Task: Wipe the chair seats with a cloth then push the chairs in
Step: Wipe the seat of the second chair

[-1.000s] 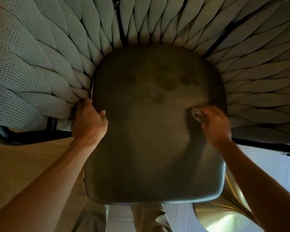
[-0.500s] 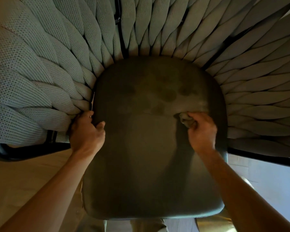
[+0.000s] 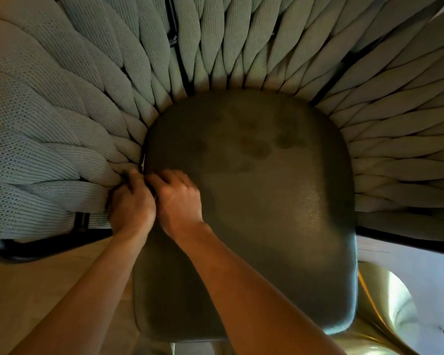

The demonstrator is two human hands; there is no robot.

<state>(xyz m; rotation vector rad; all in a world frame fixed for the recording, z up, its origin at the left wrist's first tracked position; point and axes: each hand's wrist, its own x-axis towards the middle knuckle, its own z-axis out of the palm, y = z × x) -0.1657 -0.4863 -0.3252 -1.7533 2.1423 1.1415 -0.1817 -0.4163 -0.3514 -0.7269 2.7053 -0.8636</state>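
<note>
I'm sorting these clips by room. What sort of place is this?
Probably a dining area in a home or restaurant, though no table top shows. The clues: an upholstered chair with a dark seat and woven rope back, a brass-coloured base beside it, and wood flooring.

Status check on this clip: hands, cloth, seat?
Left hand grips seat's left edge. Right hand curled beside it on seat; cloth hidden, cannot confirm. Dark blotches toward seat's back.

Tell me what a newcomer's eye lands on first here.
Two hands meet at the seat's left edge: the left hand beside the right hand, fingers curled. Around the dark seat cushion fans a pale woven backrest. Darker blotches mark the cushion's rear.
</note>
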